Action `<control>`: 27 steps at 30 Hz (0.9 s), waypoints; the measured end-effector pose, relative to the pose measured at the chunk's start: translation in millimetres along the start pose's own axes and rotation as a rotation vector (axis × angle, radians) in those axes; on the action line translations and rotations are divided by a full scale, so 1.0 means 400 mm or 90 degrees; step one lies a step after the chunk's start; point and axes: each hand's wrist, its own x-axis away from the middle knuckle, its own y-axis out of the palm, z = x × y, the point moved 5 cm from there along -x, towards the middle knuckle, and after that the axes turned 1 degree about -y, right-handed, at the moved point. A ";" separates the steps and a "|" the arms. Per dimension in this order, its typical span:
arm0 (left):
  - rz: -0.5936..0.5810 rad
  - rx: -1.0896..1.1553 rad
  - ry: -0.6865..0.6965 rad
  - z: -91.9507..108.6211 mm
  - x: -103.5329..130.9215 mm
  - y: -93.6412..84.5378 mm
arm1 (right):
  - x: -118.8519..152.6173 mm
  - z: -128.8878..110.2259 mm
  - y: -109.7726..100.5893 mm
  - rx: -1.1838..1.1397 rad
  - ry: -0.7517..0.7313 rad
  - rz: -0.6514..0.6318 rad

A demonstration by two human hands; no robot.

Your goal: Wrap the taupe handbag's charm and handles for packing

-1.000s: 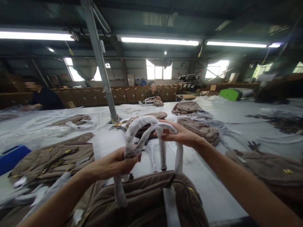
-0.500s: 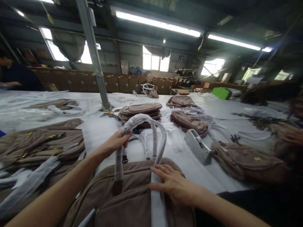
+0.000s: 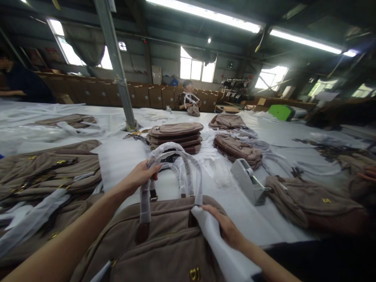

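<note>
One brown bag (image 3: 167,239) at the near side of the white desk (image 3: 282,135), low in my feed, gold logo (image 3: 194,274) close to the bottom edge. Wrapped handle (image 3: 169,147) arches above it, pale film around it, brown tab (image 3: 142,234) at its left foot. I have the left hand (image 3: 143,172) curled around the left side of the arch, thumb across the front. Right hand (image 3: 226,227) touches a white strip (image 3: 216,243) by the handle's right foot; strip slants down over the bag's right side. Whether that hand pinches it or only rests against it, I cannot tell.

Beyond the bag: a stack (image 3: 175,133) of brown bags, just left of a bag pair (image 3: 237,150) with pale straps. Grey tape dispenser (image 3: 248,182) to the right, between my bag and a flat brown bag (image 3: 317,201). Bag pile (image 3: 53,166) at left. Across the desk I note a co-worker (image 3: 181,102) in a patterned sleeve with a bag; second person (image 3: 28,84), dark top, at far left; a blurred co-worker's hand (image 3: 368,173) at the right edge
</note>
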 end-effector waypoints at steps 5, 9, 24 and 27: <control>0.037 -0.021 -0.017 -0.016 0.001 -0.015 | 0.025 -0.027 0.004 0.071 -0.088 -0.017; 0.230 -0.099 -0.013 -0.007 0.046 -0.058 | 0.049 -0.061 0.019 0.212 -0.228 -0.047; -0.130 -0.008 0.022 -0.013 0.284 0.313 | 0.053 -0.109 0.064 0.321 -0.406 0.097; -0.118 -0.123 0.043 -0.018 0.282 0.330 | 0.036 -0.111 0.056 0.269 -0.333 0.024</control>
